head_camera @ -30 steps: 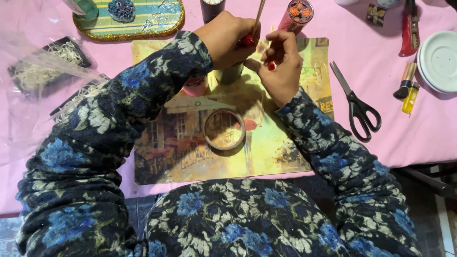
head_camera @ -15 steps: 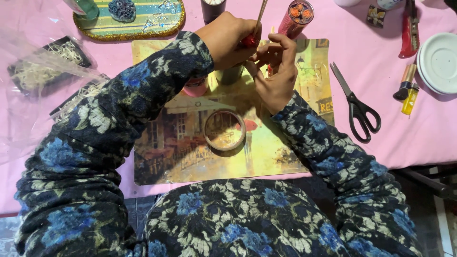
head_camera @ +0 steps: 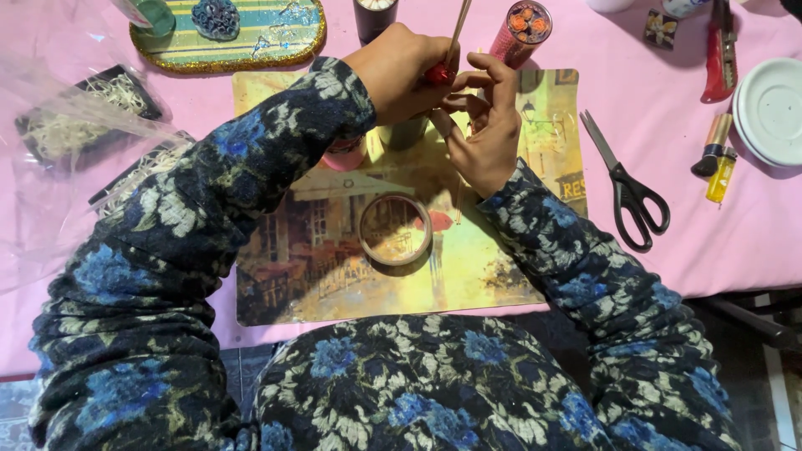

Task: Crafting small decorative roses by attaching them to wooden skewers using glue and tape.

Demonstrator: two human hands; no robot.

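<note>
Landmark: the picture mat point(head_camera: 501, 276) on the pink worktop point(head_camera: 710, 250). Left of it lies a clear bag point(head_camera: 58, 167). Above its top edge, the left hand point(head_camera: 399, 73) has its grip closed around a thin stick point(head_camera: 459, 25) with a red piece. Just beside, the right hand point(head_camera: 483, 134) pinches near the same stick. A tape roll point(head_camera: 395, 229) rests mid-mat; scissors point(head_camera: 626, 188) lie right.

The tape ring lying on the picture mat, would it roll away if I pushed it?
Probably not. The tape ring lies flat on its side on the picture mat, so a push would likely just slide it. Stood on its edge, its round shape could roll. It looks thin and hollow, so it is likely light and easy to lift.
</note>
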